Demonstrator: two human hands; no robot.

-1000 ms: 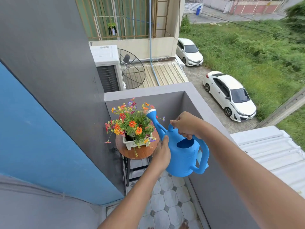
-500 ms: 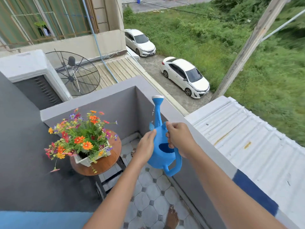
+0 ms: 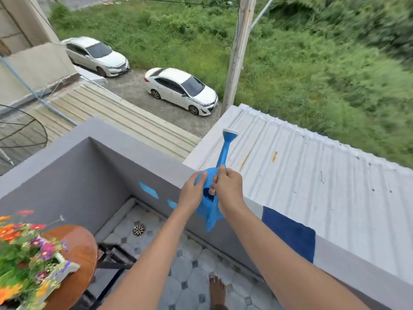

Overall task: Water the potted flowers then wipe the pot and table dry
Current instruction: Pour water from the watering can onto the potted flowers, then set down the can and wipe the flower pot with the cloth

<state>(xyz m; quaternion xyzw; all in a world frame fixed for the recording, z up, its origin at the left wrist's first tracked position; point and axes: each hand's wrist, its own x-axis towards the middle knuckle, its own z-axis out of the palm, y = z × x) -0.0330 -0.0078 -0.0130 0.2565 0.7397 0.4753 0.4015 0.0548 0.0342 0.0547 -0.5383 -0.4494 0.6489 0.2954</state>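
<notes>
The blue watering can (image 3: 211, 210) is held upright over the grey balcony wall's top, spout pointing up and away. My left hand (image 3: 193, 192) grips its left side. My right hand (image 3: 229, 187) holds its top handle. The potted flowers (image 3: 24, 256), orange, red and purple blooms in a white pot (image 3: 67, 268), stand on a round wooden table (image 3: 77, 249) at the lower left, well away from the can. A dark blue cloth (image 3: 289, 231) hangs over the balcony wall to the right of my hands.
The grey balcony wall (image 3: 107, 182) encloses a tiled floor (image 3: 185, 271) with a drain (image 3: 138, 229). My bare foot (image 3: 217, 290) is on the tiles. A white metal roof (image 3: 312, 175) lies beyond the wall, with cars and grass below.
Both hands carried the watering can from over the flowers to the right, to the balcony wall, and tipped it upright. My view swung right, so the flowers slid to the lower left.
</notes>
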